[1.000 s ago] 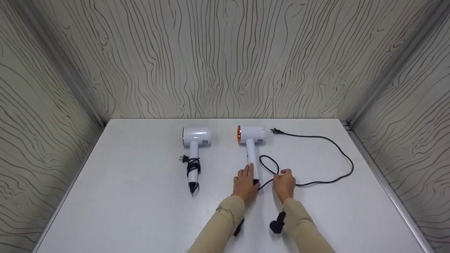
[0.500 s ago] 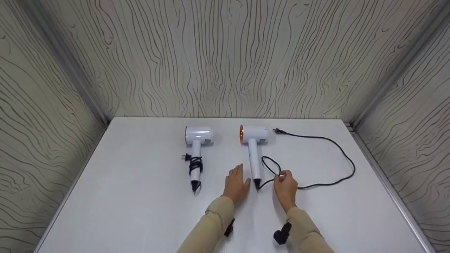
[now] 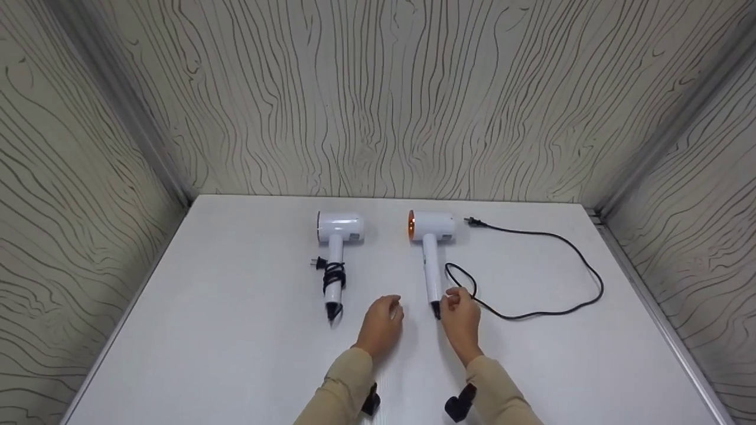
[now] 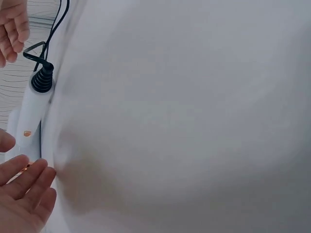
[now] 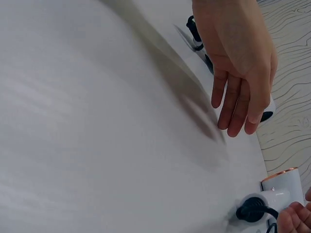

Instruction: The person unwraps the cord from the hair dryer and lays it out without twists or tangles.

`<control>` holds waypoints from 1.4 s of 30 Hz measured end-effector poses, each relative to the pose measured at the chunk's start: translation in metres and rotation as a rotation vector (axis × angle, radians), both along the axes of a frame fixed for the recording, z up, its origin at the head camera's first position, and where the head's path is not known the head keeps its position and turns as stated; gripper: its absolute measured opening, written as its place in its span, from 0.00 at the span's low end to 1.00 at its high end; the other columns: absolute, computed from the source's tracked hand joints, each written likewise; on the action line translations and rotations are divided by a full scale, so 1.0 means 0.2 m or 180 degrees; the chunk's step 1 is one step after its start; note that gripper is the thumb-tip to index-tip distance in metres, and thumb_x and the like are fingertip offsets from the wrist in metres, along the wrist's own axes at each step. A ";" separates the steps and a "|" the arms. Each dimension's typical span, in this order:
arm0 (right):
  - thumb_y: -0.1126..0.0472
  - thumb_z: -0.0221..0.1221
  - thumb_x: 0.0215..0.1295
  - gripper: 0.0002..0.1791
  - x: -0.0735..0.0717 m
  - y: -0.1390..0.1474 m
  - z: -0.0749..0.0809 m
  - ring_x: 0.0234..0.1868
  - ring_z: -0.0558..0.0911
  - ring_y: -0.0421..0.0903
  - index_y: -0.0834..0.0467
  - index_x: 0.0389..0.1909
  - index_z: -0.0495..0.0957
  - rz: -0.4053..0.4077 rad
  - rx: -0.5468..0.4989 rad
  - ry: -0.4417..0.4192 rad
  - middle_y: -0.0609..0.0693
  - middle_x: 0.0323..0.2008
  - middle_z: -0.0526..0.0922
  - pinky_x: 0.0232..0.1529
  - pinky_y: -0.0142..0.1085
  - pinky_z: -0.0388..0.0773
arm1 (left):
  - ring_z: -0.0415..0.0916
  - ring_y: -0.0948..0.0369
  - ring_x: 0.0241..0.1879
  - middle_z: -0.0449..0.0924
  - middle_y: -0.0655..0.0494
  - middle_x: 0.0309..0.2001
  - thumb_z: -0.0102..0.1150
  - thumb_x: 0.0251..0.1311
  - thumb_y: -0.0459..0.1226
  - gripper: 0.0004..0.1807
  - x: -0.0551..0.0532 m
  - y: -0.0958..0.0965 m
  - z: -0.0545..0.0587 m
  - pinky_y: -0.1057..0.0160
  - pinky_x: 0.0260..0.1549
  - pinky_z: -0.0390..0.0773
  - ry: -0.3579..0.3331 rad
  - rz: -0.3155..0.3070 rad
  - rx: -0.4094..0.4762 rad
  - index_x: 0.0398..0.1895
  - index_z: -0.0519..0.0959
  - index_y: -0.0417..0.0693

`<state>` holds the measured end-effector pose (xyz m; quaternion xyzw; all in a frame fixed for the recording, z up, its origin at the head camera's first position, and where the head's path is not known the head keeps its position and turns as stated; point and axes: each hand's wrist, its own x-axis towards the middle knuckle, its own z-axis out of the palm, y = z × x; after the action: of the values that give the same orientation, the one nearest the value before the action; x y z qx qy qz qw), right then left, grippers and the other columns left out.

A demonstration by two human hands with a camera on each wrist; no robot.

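Note:
Two white hair dryers lie on the table in the head view. My left hand (image 3: 381,329) hovers between their handles, fingers loosely bent around nothing. Beside the black handle end of the right hair dryer (image 3: 433,260) is my right hand (image 3: 462,323), its fingers relaxed. In the left wrist view, the fingers of that right hand (image 4: 10,29) hang near the cord without curling round it. The dryer's black cord (image 3: 601,286) makes a small loop, then a wide curve back to its plug (image 3: 474,222). Around the handle of the left hair dryer (image 3: 341,227) another black cord (image 3: 335,276) is wound.
The white table (image 3: 236,330) is bounded by wood-grain patterned panels (image 3: 378,106) at the back and sides. Metal rails (image 3: 667,342) run along its side edges. Black wrist cameras (image 3: 459,404) sit below both sleeves.
My left hand has come off the right dryer's handle and moved left and nearer. My right hand has released the cord and shifted left toward the handle end.

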<state>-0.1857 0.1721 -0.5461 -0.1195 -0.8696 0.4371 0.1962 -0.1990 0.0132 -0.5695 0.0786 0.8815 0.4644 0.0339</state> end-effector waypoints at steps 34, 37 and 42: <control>0.70 0.60 0.57 0.06 -0.03 -0.50 -0.10 0.30 0.82 0.45 0.68 0.35 0.78 0.0481 -0.0474 -0.0273 0.59 0.29 0.83 0.31 0.28 0.79 | 0.70 0.66 0.28 0.79 0.47 0.33 0.53 0.67 0.40 0.10 0.18 -0.50 -0.10 0.73 0.27 0.72 -0.0259 0.1397 0.1264 0.41 0.80 0.43; 0.69 0.60 0.58 0.07 -0.05 -0.53 -0.10 0.31 0.83 0.46 0.68 0.36 0.78 0.0574 -0.0521 -0.0298 0.59 0.30 0.84 0.32 0.28 0.80 | 0.70 0.66 0.28 0.79 0.49 0.32 0.53 0.67 0.40 0.10 0.18 -0.53 -0.13 0.73 0.26 0.72 -0.0242 0.1541 0.1242 0.39 0.81 0.44; 0.68 0.61 0.58 0.07 -0.07 -0.57 -0.10 0.33 0.83 0.46 0.68 0.36 0.78 0.0661 -0.0564 -0.0341 0.59 0.31 0.84 0.34 0.28 0.80 | 0.71 0.65 0.29 0.78 0.50 0.32 0.52 0.67 0.40 0.09 0.18 -0.55 -0.16 0.72 0.27 0.73 -0.0262 0.1624 0.1346 0.39 0.81 0.48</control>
<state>-0.1999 0.0577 -0.5659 -0.0689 -0.8445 0.5230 0.0919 -0.1632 -0.0958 -0.6025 -0.1582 0.7547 0.6334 -0.0650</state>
